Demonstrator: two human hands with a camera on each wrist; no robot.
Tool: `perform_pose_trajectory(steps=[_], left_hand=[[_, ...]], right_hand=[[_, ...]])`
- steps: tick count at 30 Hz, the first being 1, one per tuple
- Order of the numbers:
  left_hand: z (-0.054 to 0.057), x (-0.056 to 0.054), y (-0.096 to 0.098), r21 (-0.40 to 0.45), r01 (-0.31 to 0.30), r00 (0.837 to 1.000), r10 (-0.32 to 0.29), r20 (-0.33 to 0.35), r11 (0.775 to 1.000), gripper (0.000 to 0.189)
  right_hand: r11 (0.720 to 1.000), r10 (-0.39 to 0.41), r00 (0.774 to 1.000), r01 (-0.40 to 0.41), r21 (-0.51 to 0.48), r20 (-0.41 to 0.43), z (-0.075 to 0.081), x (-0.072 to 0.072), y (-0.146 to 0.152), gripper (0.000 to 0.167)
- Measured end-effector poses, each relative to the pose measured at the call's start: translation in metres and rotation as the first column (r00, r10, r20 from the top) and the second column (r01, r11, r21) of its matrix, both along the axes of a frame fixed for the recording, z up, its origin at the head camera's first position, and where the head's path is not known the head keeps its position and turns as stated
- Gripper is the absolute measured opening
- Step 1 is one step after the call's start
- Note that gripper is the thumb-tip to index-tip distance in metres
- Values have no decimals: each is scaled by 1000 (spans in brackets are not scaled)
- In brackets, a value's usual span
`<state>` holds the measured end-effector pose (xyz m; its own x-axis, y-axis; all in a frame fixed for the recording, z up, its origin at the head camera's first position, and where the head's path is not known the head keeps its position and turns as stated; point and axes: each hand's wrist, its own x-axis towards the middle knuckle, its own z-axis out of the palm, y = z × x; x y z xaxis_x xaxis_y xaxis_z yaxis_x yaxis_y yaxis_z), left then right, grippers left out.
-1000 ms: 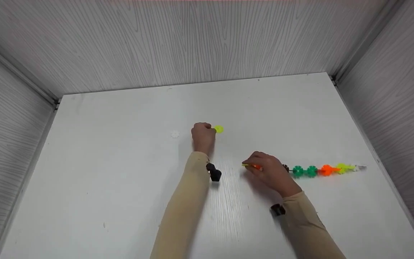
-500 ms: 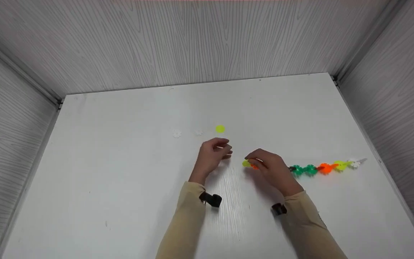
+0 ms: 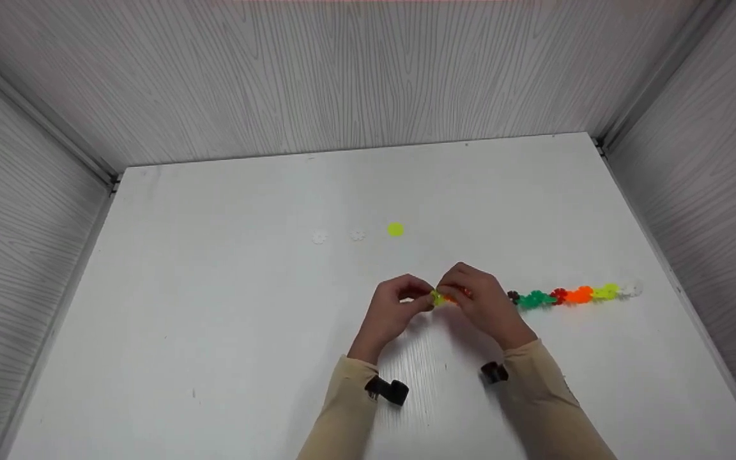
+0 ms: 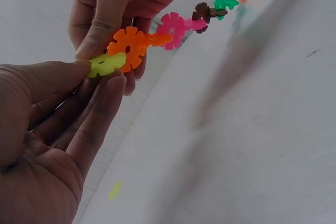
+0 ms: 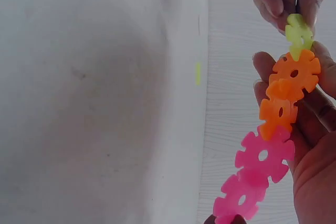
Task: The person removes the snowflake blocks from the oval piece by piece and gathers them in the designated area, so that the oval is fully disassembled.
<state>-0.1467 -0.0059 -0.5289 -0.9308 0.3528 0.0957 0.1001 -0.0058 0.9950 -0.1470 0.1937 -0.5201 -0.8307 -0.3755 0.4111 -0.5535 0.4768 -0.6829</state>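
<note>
A chain of interlocking plastic snowflake discs runs rightward from my hands in the head view, with green discs (image 3: 536, 299) midway and a white disc (image 3: 630, 289) at its far end. My left hand (image 3: 393, 313) pinches the yellow snowflake disc (image 4: 105, 64) at the near end between thumb and fingers. Just beside it, my right hand (image 3: 486, 310) holds the chain at the orange snowflake disc (image 5: 295, 72), which is joined to the yellow one. Pink discs (image 5: 264, 155) follow in the right wrist view. Part of the chain is hidden behind my right hand in the head view.
Beyond my hands lie a loose yellow disc (image 3: 395, 229) and two white discs, one nearer the middle (image 3: 358, 236) and one farther left (image 3: 320, 237). The white table (image 3: 214, 306) is enclosed by grey wood-grain panels (image 3: 355, 76) at the back and sides.
My left hand has come back from the loose discs to the chain's end and now pinches its yellow disc. A white disc it covered shows again. The chain has turned over slightly.
</note>
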Motion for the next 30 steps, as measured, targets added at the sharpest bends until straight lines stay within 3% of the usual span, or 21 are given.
perform_pose_trajectory(steps=[5, 8, 12, 16, 22, 30], left_hand=[[-2, 6, 3, -14, -59, 998, 59, 7, 998, 14], [-2, 7, 5, 56, -102, 993, 97, 74, 993, 14], [-1, 9, 5, 173, -184, 969, 148, 200, 968, 14], [0, 10, 5, 212, -246, 945, 185, 270, 946, 15], [1, 11, 6, 247, -259, 927, 169, 335, 934, 17], [-3, 12, 5, 231, -233, 933, 150, 326, 945, 15]], right_hand=[[1000, -6, 1000, 6, 23, 6, 1, 2, -2, 6], [999, -27, 1000, 28, 46, -15, 1, 3, -2, 8], [995, -55, 998, 56, 81, -14, -2, 5, 2, 15], [992, -50, 999, 47, 113, 21, -4, 7, 4, 21], [986, -61, 998, 57, 159, 18, -6, 8, 3, 18], [980, -50, 999, 52, 193, -16, -8, 8, 4, 10]])
